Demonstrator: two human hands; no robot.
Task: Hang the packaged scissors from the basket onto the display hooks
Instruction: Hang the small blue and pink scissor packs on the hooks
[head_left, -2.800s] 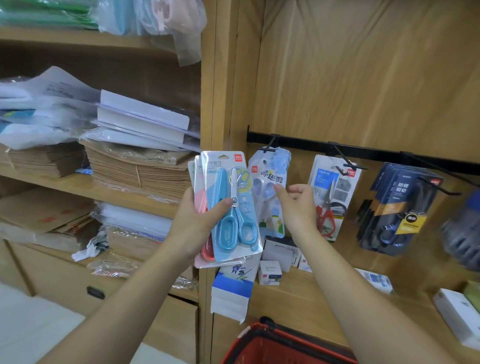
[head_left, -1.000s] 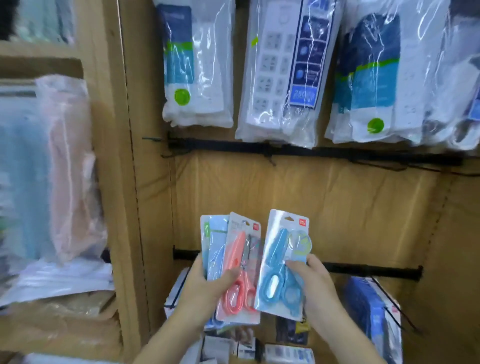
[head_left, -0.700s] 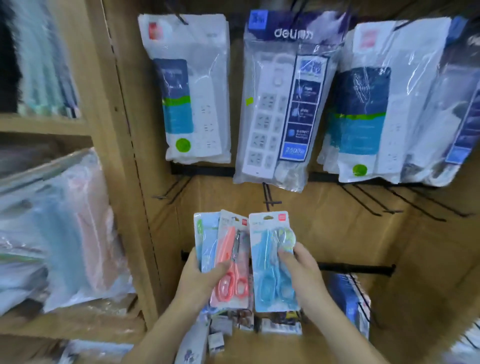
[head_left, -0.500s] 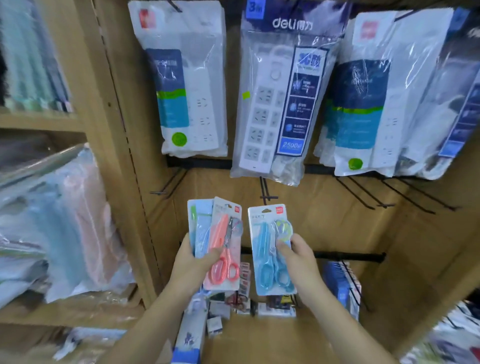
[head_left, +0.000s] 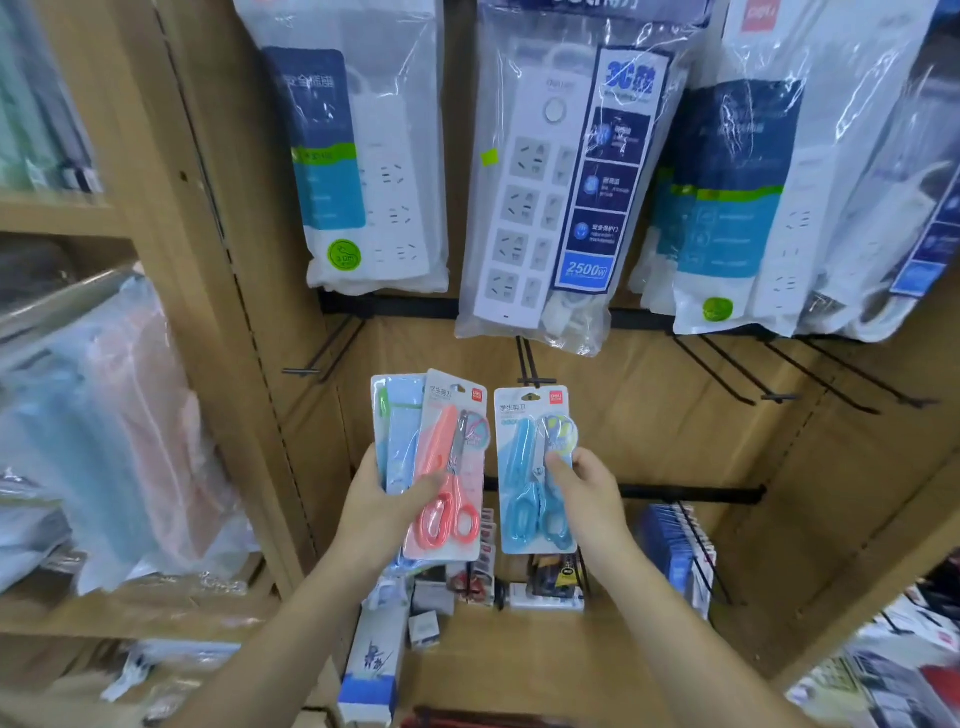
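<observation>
My right hand (head_left: 584, 493) pinches a pack of blue scissors (head_left: 530, 478) upright, its hang hole right at the tip of a black double-wire display hook (head_left: 527, 364). My left hand (head_left: 379, 506) grips a fanned stack of scissor packs, with the pink scissors pack (head_left: 449, 473) in front and a light blue pack (head_left: 397, 431) behind it. The red basket (head_left: 467, 719) shows only as a rim at the bottom edge.
Bagged power strips (head_left: 550, 182) hang from the upper rail just above the hook. Bare black hooks (head_left: 727, 374) stick out to the right and another (head_left: 311, 364) to the left. A lower rail (head_left: 685, 491) carries dark blue packs (head_left: 675, 551). Bagged goods fill the left shelves.
The view swung up from the lower hooks to the rail under the power strips. My right hand took the blue pack off the stack and raised it to the hook tip.
</observation>
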